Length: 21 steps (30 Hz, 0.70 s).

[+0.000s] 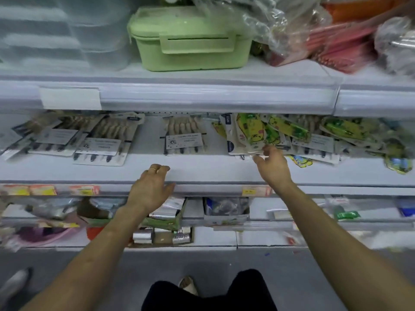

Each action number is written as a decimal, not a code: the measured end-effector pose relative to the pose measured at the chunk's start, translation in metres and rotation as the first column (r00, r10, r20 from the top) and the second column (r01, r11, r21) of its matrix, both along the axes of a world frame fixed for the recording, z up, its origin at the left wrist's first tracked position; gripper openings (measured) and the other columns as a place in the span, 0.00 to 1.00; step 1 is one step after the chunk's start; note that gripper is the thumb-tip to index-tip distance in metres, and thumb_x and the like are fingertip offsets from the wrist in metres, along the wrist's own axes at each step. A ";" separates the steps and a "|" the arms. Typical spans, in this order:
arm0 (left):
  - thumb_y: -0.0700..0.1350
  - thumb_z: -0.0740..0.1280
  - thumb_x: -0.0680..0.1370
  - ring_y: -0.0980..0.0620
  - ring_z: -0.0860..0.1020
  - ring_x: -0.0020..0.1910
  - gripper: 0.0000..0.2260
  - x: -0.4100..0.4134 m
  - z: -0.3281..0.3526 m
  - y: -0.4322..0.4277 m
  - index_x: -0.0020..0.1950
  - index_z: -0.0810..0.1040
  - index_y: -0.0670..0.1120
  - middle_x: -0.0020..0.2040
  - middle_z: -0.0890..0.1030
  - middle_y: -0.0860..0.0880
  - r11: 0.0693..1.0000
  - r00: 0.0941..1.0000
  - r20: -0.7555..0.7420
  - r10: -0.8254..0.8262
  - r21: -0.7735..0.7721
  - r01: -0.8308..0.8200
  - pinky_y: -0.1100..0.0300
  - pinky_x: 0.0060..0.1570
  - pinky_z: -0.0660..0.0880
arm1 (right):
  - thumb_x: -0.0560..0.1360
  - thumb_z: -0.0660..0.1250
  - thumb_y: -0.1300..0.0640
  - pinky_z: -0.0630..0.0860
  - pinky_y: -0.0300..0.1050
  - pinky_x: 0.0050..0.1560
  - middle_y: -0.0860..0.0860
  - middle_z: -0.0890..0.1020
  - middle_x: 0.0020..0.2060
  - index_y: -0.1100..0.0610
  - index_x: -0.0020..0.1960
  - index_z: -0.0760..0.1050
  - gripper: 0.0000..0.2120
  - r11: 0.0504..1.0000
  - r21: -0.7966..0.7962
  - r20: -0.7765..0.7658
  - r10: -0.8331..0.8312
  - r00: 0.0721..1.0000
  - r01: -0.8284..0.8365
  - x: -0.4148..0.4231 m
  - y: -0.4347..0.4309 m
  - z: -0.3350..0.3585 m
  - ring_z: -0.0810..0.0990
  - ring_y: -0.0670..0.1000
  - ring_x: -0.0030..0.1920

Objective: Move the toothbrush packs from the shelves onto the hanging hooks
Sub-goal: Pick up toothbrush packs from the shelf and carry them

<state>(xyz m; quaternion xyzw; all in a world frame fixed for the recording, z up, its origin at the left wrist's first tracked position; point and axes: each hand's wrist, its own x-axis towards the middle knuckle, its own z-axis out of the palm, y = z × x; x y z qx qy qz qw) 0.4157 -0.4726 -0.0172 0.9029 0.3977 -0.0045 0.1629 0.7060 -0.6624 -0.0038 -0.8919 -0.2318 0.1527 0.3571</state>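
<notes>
the left hand (152, 187) is rested on the front lip of the middle shelf (213, 169), its grip apart, fingers loosely bent over the edge and nothing held. the right hand (272, 168) is reached a little further in, its grip clamped on the front pack (243, 143) of a loose pile, forefinger laid on top and thumb beneath the near edge.

the toothbrush packs are spread flat along this shelf in 3 groups: wood-coloured brushes (98, 142) at the left, 1 pack alone (183, 139) in the middle, and the colourful pile (287, 131) at the right, part of it overhanging the lip. the packs are judged light and thin, fairly stiff in the card and slick on the plastic front, so neighbours are likely to be dragged along when 1 is drawn out. hold is best taken at a card edge, with the top end left free for a hook. no hanging hooks are seen in this view.

nearest, grey floor (202, 261) is seen, then lower shelves (258, 240) crammed with small boxes and bags, much blurred. furthest, the upper shelf (202, 95) carries a green lunch box (190, 39), clear tubs (56, 30) at its left and bagged goods (325, 34) at its right.
</notes>
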 end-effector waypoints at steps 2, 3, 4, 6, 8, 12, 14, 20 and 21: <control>0.56 0.65 0.83 0.40 0.71 0.72 0.25 0.007 -0.005 0.015 0.78 0.69 0.47 0.76 0.69 0.44 0.999 1.000 -0.027 -0.006 0.039 0.007 0.41 0.65 0.75 | 0.82 0.68 0.53 0.72 0.49 0.59 0.58 0.77 0.66 0.63 0.70 0.74 0.20 0.996 0.055 -0.036 -0.061 0.997 0.063 0.000 0.005 -0.005 0.77 0.61 0.65; 0.56 0.64 0.84 0.40 0.71 0.72 0.25 0.012 -0.007 0.021 0.78 0.69 0.46 0.76 0.69 0.44 0.998 0.999 -0.045 -0.012 0.068 0.015 0.41 0.65 0.75 | 0.82 0.68 0.54 0.71 0.47 0.55 0.57 0.80 0.62 0.63 0.66 0.76 0.17 0.990 0.094 -0.071 -0.094 0.993 0.101 0.000 0.007 -0.006 0.78 0.60 0.61; 0.57 0.64 0.84 0.39 0.71 0.72 0.25 0.017 -0.010 0.027 0.77 0.69 0.46 0.76 0.69 0.43 0.995 0.998 -0.057 -0.014 0.094 0.019 0.41 0.65 0.75 | 0.82 0.68 0.55 0.70 0.45 0.52 0.57 0.81 0.58 0.63 0.63 0.78 0.14 0.981 0.132 -0.110 -0.127 0.986 0.141 0.002 0.011 -0.006 0.79 0.60 0.57; 0.57 0.62 0.84 0.38 0.71 0.71 0.25 0.029 -0.013 0.038 0.76 0.69 0.45 0.74 0.70 0.41 0.992 0.998 -0.055 0.005 0.124 0.002 0.41 0.64 0.75 | 0.81 0.68 0.55 0.70 0.45 0.49 0.57 0.83 0.53 0.63 0.60 0.79 0.13 0.958 0.179 -0.187 -0.190 0.964 0.224 0.007 0.017 -0.008 0.79 0.60 0.51; 0.58 0.61 0.84 0.37 0.71 0.70 0.25 0.041 -0.016 0.048 0.75 0.68 0.44 0.72 0.71 0.39 0.992 0.998 -0.043 0.049 0.122 -0.044 0.40 0.63 0.74 | 0.80 0.68 0.53 0.76 0.51 0.48 0.59 0.83 0.52 0.62 0.59 0.79 0.13 0.934 0.212 -0.255 -0.230 0.939 0.286 0.013 0.024 -0.011 0.80 0.62 0.50; 0.62 0.58 0.84 0.35 0.68 0.73 0.30 0.063 -0.019 0.062 0.81 0.59 0.48 0.77 0.66 0.38 0.991 0.991 -0.107 0.079 0.116 -0.066 0.38 0.67 0.70 | 0.77 0.73 0.54 0.83 0.62 0.55 0.56 0.82 0.49 0.58 0.56 0.79 0.11 0.895 0.228 -0.398 -0.273 0.876 0.383 0.033 0.039 -0.019 0.79 0.58 0.45; 0.62 0.58 0.84 0.33 0.68 0.73 0.31 0.071 -0.020 0.066 0.82 0.57 0.48 0.78 0.65 0.37 0.991 0.989 -0.108 0.099 0.103 -0.088 0.38 0.68 0.69 | 0.76 0.75 0.55 0.84 0.56 0.47 0.57 0.82 0.52 0.57 0.58 0.79 0.13 0.879 0.236 -0.456 -0.276 0.846 0.414 0.042 0.044 -0.022 0.79 0.58 0.45; 0.63 0.55 0.84 0.33 0.65 0.75 0.31 0.087 -0.035 0.087 0.83 0.54 0.52 0.80 0.60 0.37 0.986 0.982 -0.106 0.156 0.076 -0.149 0.38 0.72 0.64 | 0.76 0.75 0.62 0.80 0.49 0.40 0.60 0.82 0.50 0.59 0.60 0.80 0.14 0.842 0.289 -0.542 -0.248 0.803 0.455 0.056 0.050 -0.036 0.78 0.56 0.42; 0.64 0.54 0.85 0.34 0.63 0.77 0.31 0.091 -0.037 0.091 0.84 0.53 0.53 0.82 0.58 0.37 0.988 0.984 -0.112 0.142 0.083 -0.133 0.38 0.74 0.63 | 0.76 0.75 0.63 0.80 0.48 0.40 0.59 0.83 0.51 0.60 0.62 0.80 0.14 0.836 0.317 -0.538 -0.230 0.811 0.447 0.056 0.048 -0.037 0.79 0.56 0.42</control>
